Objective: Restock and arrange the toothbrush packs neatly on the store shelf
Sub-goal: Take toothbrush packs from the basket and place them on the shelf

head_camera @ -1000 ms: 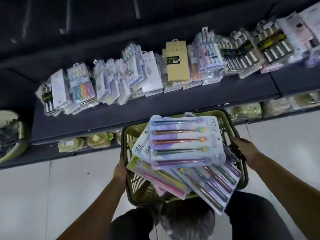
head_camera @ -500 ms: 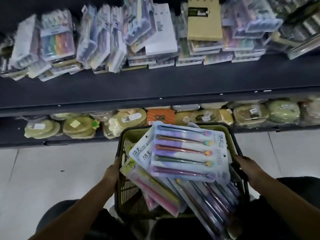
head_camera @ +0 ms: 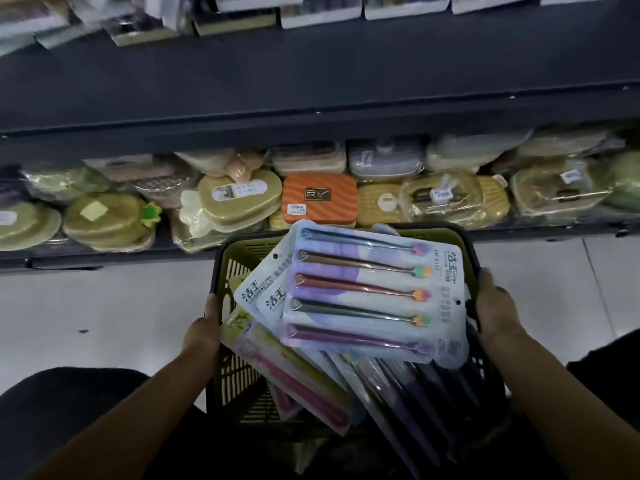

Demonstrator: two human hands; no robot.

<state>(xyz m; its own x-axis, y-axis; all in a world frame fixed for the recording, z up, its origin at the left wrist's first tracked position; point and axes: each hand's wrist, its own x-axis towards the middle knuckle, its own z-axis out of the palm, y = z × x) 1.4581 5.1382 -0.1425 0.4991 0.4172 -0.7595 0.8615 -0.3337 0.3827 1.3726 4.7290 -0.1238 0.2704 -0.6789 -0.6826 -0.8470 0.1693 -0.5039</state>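
A green plastic basket (head_camera: pixel 239 261) is piled with several toothbrush packs. The top pack (head_camera: pixel 374 296) shows a row of coloured brushes; more packs (head_camera: pixel 294 372) fan out under it and over the basket's near edge. My left hand (head_camera: pixel 204 330) grips the basket's left rim. On the right rim my right hand (head_camera: pixel 495 306) grips the same way. A dark shelf (head_camera: pixel 311 74) runs across the top of the view, with the bottoms of stocked packs (head_camera: pixel 322 8) just visible at its back.
Below that shelf a lower one holds wrapped soap boxes, among them an orange box (head_camera: pixel 318 197) and green dishes (head_camera: pixel 104 220). Pale tiled floor (head_camera: pixel 104 317) lies left and right of the basket. My dark-clothed knees flank it at the bottom.
The view has dropped and moved closer: the toothbrush shelf has slid to the top edge and the lower shelf fills the middle. Both hands stay on the basket rims.
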